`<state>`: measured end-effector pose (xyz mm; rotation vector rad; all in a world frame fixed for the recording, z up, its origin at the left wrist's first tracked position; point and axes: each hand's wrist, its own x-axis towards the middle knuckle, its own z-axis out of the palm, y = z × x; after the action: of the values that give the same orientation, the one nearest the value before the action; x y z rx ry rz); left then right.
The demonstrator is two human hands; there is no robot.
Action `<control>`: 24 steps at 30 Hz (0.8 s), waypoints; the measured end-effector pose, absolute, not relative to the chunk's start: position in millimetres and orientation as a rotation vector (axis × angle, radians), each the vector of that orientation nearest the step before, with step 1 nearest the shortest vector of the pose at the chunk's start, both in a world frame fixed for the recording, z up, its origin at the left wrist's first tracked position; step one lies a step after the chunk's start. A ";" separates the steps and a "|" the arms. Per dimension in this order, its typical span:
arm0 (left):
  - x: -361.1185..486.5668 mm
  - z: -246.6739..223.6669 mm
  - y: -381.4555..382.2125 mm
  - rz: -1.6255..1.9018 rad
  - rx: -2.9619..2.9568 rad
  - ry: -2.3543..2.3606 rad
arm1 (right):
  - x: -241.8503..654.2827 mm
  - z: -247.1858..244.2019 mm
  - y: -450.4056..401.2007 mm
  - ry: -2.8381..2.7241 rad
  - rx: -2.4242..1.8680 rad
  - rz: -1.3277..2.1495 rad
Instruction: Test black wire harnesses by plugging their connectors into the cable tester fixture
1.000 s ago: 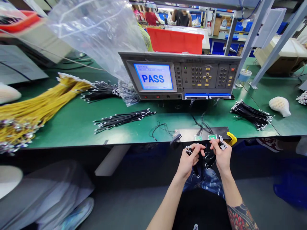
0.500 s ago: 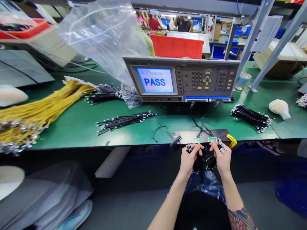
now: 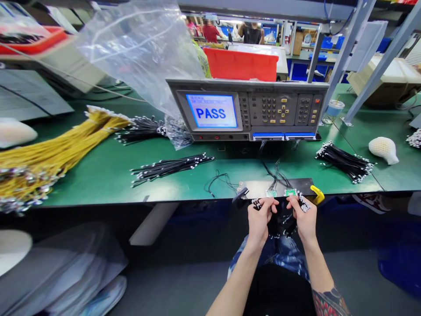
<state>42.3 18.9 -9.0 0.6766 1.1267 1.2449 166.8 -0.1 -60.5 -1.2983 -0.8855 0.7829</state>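
Note:
My left hand (image 3: 261, 217) is closed round black cables with small white connectors (image 3: 256, 204), just below the bench edge. Similar black cables (image 3: 304, 203) are gripped in my right hand (image 3: 304, 219), their white ends showing above the fingers. Both hands' fingertips are at two small green circuit boards, a left board (image 3: 271, 193) and a right board (image 3: 290, 192), fixed on a dark fixture plate (image 3: 256, 187). Thin black wires run from the boards up to a tester (image 3: 286, 107), whose screen (image 3: 211, 112) reads PASS. Whether a connector sits in either board is hidden by my fingers.
Black cable bundles lie on the green bench at the left (image 3: 171, 169) and right (image 3: 344, 162). Yellow cables (image 3: 62, 149) spread at far left. A clamp with a yellow handle (image 3: 317, 195) holds the plate's right end. A plastic bag (image 3: 141, 52) hangs beside the tester.
The view has shifted very slightly. Both hands stay at the boards with their cables, and the screen still reads PASS.

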 end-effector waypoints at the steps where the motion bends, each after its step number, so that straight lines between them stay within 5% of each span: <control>1: 43.6 -8.6 18.3 1.257 0.668 1.126 | 166.4 -59.6 -0.8 -0.875 -1.298 0.796; 24: 3.1 -3.2 1.1 0.788 1.178 0.931 | 191.8 -22.5 -22.3 -0.791 -0.861 1.328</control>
<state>3.1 1.1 -3.2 1.1777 0.9305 0.7882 191.8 -22.3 -22.5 -0.8611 -0.7907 1.3283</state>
